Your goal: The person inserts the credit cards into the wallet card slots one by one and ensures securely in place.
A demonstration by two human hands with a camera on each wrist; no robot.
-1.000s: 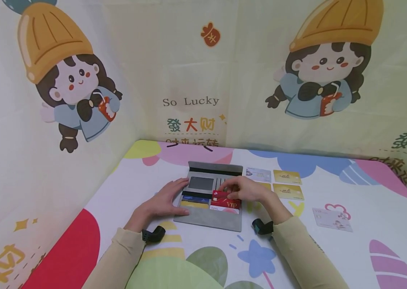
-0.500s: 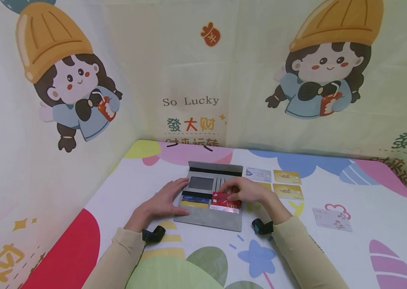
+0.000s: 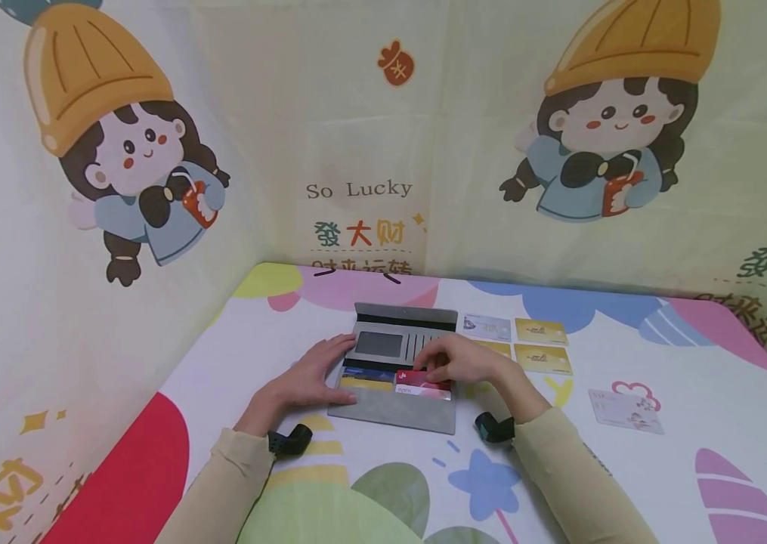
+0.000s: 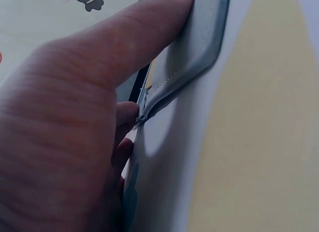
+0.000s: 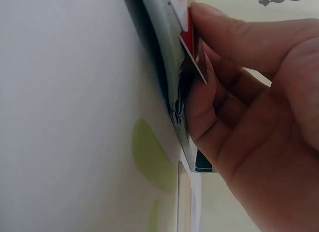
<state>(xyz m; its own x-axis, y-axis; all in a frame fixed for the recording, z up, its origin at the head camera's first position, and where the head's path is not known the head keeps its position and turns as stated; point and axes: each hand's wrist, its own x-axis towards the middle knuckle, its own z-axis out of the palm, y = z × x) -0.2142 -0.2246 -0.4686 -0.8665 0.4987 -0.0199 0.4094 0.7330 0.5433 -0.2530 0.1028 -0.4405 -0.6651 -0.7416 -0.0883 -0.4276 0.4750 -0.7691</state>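
A grey card wallet (image 3: 393, 415) lies unfolded on the table, its long side pockets facing up. My left hand (image 3: 310, 375) spans its left side, the thumb resting on the near flap and the fingers along the left edge; in the left wrist view the thumb (image 4: 149, 35) lies extended over the flap. With thumb and fingers my right hand (image 3: 468, 357) pinches a red card (image 3: 412, 375), partly inside the right near pocket. A white-and-pink card (image 3: 417, 391) shows in front of it. Blue and gold cards (image 3: 366, 383) fill the left pocket.
Right of the wallet lie a silver card (image 3: 487, 328) and gold cards (image 3: 541, 332), one partly hidden by my right hand. A pale pink card (image 3: 626, 412) lies farther right. Patterned cloth walls (image 3: 356, 113) rise behind the table.
The red card has slid down into the pocket, and its VIP lettering is now out of sight. My right fingers moved slightly with it; my left hand stays in place.
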